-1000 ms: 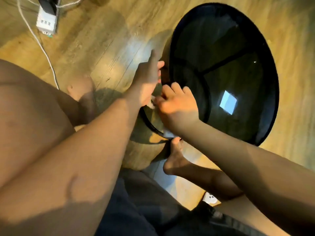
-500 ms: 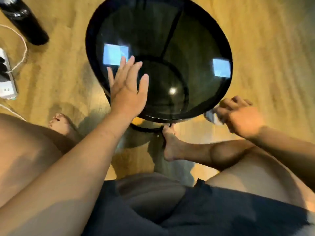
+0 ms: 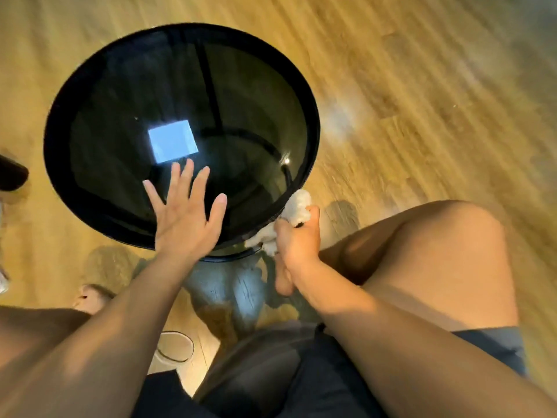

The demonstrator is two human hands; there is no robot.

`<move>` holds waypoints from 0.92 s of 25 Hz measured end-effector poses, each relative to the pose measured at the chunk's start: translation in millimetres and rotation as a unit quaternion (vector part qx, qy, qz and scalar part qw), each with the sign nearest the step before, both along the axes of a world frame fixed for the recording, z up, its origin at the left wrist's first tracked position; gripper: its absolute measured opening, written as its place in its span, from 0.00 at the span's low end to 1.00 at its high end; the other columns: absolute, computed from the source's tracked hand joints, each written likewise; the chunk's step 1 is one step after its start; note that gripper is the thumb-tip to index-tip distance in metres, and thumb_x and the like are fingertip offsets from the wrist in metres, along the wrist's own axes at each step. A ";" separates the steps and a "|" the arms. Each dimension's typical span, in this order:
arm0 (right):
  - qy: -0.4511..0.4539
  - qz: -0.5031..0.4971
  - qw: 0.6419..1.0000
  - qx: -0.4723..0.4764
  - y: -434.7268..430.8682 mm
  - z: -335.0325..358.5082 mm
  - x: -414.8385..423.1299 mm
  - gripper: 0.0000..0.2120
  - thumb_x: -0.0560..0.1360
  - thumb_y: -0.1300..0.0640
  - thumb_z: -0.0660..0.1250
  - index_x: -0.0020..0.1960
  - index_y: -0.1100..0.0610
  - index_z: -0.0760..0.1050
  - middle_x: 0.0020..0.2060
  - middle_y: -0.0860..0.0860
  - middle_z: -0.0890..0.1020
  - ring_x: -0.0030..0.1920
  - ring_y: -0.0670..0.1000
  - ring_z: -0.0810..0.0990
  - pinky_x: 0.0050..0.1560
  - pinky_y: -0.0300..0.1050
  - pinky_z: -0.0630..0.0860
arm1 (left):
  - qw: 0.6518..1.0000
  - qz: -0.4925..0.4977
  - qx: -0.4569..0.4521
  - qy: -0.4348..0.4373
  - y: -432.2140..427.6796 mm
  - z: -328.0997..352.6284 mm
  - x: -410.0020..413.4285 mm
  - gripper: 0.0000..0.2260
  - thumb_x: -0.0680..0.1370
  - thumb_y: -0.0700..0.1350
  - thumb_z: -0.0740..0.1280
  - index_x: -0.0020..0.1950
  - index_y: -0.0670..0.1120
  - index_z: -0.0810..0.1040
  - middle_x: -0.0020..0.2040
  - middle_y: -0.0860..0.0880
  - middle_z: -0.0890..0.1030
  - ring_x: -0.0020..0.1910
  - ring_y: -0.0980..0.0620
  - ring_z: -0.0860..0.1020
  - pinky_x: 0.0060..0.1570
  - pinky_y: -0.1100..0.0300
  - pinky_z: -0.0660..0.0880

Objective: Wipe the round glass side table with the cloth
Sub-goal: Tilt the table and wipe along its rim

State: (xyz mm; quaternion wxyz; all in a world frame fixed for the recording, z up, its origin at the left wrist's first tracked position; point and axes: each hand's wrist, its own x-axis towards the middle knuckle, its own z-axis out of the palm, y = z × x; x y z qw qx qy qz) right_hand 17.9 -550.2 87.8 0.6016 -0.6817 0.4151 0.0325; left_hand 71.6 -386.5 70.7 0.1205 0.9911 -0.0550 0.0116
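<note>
The round dark glass side table (image 3: 120, 95) with a black rim fills the upper left of the head view. My left hand (image 3: 184, 215) lies flat on the glass near its front edge, fingers spread and straight. My right hand (image 3: 297, 239) grips a bunched white cloth (image 3: 297, 206) and holds it against the table's rim at the lower right. Part of the cloth hangs under the rim. A bright square light reflection sits on the glass just beyond my left fingers.
Wooden floor (image 3: 422, 86) surrounds the table. My bare legs and dark shorts (image 3: 271, 372) fill the bottom; my right knee (image 3: 437, 236) rises right of the table. One foot (image 3: 90, 294) rests on the floor at left. A dark object (image 3: 12, 176) sits at the left edge.
My right hand has brought the cloth in from the right up to the table's rim. My left hand stays flat on the glass. The view has shifted, the table now further left.
</note>
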 end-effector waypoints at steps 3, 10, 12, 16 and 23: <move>-0.023 -0.042 0.998 -0.035 -35.1 -0.9 40.1 0.13 0.74 0.65 0.63 0.54 0.54 0.65 0.45 0.53 0.76 0.43 0.53 0.76 0.41 0.40 0.74 | 1.000 -0.001 0.005 -0.005 -1.5 -1.5 0.1 0.28 0.81 0.60 0.47 0.78 0.49 0.61 0.81 0.45 0.60 0.81 0.45 0.51 0.76 0.33 0.39; -0.019 -0.121 0.992 -0.031 -49.5 13.8 74.3 0.14 0.76 0.65 0.61 0.57 0.50 0.71 0.48 0.50 0.79 0.48 0.56 0.79 0.48 0.47 0.74 | 1.000 -0.006 -0.001 0.000 -3.2 -1.6 0.2 0.28 0.81 0.60 0.48 0.77 0.48 0.61 0.80 0.44 0.61 0.81 0.45 0.52 0.76 0.33 0.41; 0.022 -0.079 0.996 -0.025 -14.6 9.7 31.7 0.14 0.76 0.63 0.62 0.59 0.51 0.68 0.51 0.54 0.79 0.50 0.57 0.79 0.52 0.52 0.76 | 1.000 -0.005 0.001 0.002 -4.2 0.8 0.9 0.28 0.81 0.61 0.47 0.78 0.48 0.61 0.80 0.44 0.60 0.81 0.45 0.52 0.76 0.32 0.41; 0.043 -0.003 0.999 -0.015 15.1 17.2 3.5 0.16 0.77 0.60 0.65 0.55 0.52 0.59 0.54 0.57 0.75 0.53 0.57 0.77 0.56 0.51 0.74 | 1.000 -0.010 0.008 0.004 -1.8 -0.1 0.7 0.29 0.81 0.62 0.47 0.77 0.49 0.61 0.80 0.44 0.62 0.81 0.45 0.53 0.75 0.30 0.43; 0.019 0.029 0.997 -0.069 -96.3 30.1 153.7 0.05 0.78 0.59 0.65 0.53 0.59 0.75 0.51 0.59 0.81 0.55 0.60 0.82 0.56 0.53 0.79 | 1.000 -0.028 0.000 0.011 -2.8 11.3 -1.5 0.31 0.80 0.63 0.48 0.78 0.47 0.61 0.81 0.43 0.60 0.81 0.42 0.51 0.74 0.28 0.43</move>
